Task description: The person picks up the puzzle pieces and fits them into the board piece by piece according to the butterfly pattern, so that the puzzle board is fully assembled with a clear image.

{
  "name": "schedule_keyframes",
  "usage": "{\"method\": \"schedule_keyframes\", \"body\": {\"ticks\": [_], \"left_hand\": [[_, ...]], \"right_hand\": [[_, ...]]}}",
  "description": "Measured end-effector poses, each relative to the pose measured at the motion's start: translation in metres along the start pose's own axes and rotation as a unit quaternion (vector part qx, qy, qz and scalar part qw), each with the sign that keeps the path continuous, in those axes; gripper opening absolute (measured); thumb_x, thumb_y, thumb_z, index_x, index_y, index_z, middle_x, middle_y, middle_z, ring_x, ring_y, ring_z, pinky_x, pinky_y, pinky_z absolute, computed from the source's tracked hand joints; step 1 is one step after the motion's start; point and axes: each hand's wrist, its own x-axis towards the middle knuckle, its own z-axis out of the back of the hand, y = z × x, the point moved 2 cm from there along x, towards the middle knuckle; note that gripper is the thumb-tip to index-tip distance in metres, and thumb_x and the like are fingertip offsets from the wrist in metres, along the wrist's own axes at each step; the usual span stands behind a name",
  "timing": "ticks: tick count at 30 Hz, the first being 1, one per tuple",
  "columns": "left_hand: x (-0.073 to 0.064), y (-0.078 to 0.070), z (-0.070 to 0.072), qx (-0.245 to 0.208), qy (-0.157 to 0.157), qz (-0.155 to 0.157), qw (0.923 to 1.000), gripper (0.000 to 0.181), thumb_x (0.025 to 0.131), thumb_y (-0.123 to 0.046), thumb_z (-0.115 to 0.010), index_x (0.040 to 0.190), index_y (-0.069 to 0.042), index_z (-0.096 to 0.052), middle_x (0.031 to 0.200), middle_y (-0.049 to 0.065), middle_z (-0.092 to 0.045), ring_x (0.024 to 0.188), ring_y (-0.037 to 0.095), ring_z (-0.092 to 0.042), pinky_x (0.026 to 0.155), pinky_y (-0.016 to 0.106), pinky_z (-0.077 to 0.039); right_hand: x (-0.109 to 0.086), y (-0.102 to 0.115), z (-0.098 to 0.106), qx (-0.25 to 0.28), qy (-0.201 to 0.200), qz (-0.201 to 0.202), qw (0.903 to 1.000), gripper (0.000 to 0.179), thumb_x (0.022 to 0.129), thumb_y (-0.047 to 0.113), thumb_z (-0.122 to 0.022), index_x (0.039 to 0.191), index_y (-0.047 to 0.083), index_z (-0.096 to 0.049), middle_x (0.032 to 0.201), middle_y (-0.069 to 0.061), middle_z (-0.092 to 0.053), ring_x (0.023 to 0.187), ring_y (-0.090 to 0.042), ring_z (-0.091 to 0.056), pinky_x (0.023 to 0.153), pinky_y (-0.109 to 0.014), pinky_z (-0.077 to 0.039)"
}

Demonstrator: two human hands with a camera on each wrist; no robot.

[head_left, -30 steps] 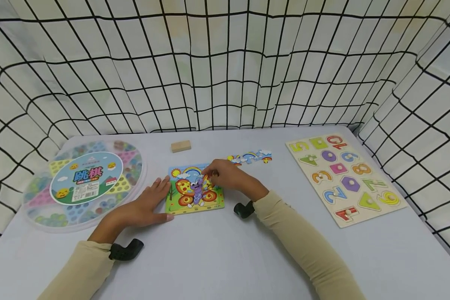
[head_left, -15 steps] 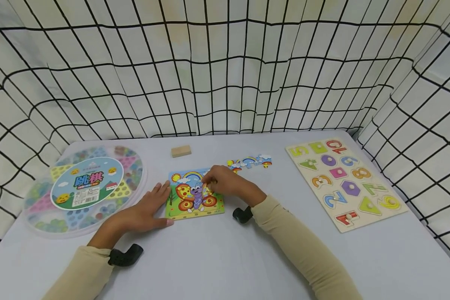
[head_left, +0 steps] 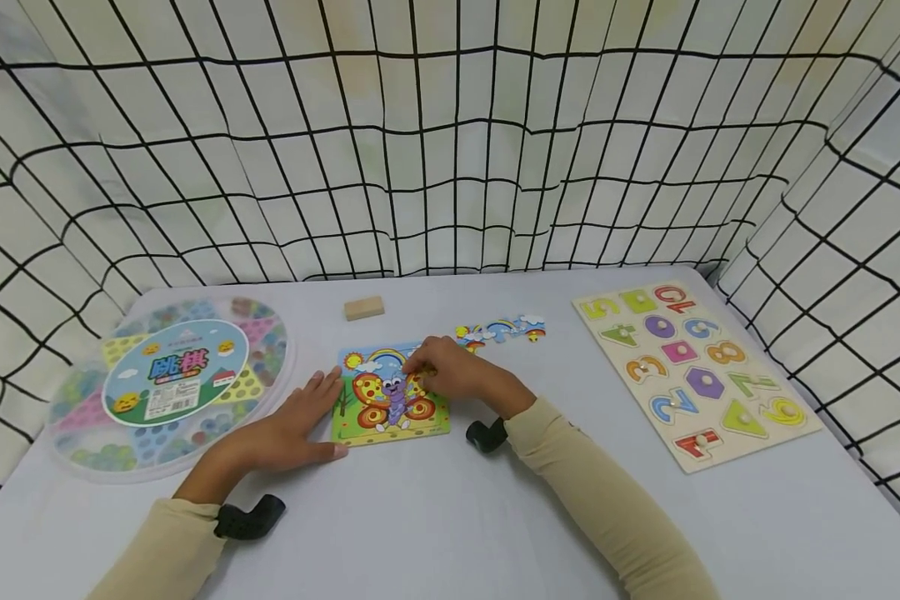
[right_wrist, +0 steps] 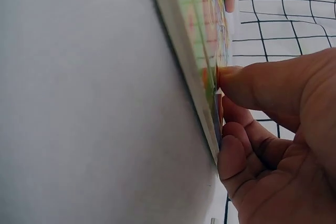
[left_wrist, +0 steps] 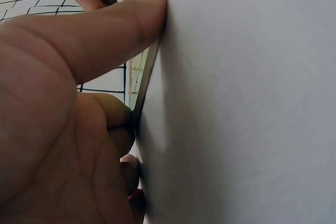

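Observation:
A butterfly jigsaw puzzle [head_left: 393,408] lies flat on the table before me in the head view. My left hand [head_left: 288,429] spreads along its left side, the thumb at the near corner and the fingertips by the left edge. Over the upper right of the picture, my right hand [head_left: 461,371] pinches a small puzzle piece [right_wrist: 218,109], its edge showing between thumb and fingers in the right wrist view. Those fingers hide that part of the picture. Beyond the right hand lie several loose puzzle pieces [head_left: 502,327] with rainbow and cloud prints.
A small wooden block [head_left: 363,308] rests behind the puzzle. On the left is a round Chinese checkers box [head_left: 176,383] with a clear lid. A wooden number-and-shape peg board [head_left: 697,375] lies at right. Black netting [head_left: 450,133] over white cloth surrounds the table [head_left: 412,525].
The whole scene sits slightly lower in the head view. Both hands keep nearly the same places at the puzzle, the right fingers still at its upper right.

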Motion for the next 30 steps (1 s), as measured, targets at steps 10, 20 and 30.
{"method": "schedule_keyframes", "body": {"ticks": [10, 20, 30], "left_hand": [[-0.001, 0.0, 0.004, -0.002, 0.0, -0.004, 1.0, 0.099, 0.088, -0.043, -0.069, 0.152, 0.007, -0.012, 0.161, 0.019, 0.003, 0.144, 0.043, 0.009, 0.111, 0.063, 0.001], [0.001, 0.001, 0.003, 0.0, 0.001, -0.004, 1.0, 0.099, 0.087, -0.04, -0.07, 0.152, 0.008, -0.013, 0.161, 0.02, 0.002, 0.144, 0.044, 0.008, 0.111, 0.063, 0.0], [-0.001, -0.004, 0.002, -0.014, 0.005, -0.001, 0.9999, 0.098, 0.088, -0.04, -0.07, 0.151, 0.009, -0.013, 0.161, 0.021, 0.001, 0.144, 0.043, 0.008, 0.112, 0.062, 0.001]], "right_hand": [[0.003, 0.0, 0.004, 0.013, 0.014, 0.002, 0.9998, 0.027, 0.095, 0.005, -0.061, 0.121, 0.008, -0.069, 0.107, 0.0, -0.06, 0.097, -0.013, -0.05, 0.081, -0.024, -0.045], [-0.001, 0.006, 0.003, 0.013, 0.011, -0.026, 0.9995, 0.026, 0.096, 0.003, -0.059, 0.12, 0.008, -0.069, 0.109, -0.001, -0.059, 0.102, -0.014, -0.049, 0.086, -0.025, -0.045], [-0.004, -0.006, 0.011, 0.06, -0.018, -0.004, 0.998, 0.032, 0.095, 0.007, -0.058, 0.126, 0.008, -0.064, 0.113, -0.002, -0.062, 0.101, -0.016, -0.053, 0.086, -0.028, -0.046]]}}
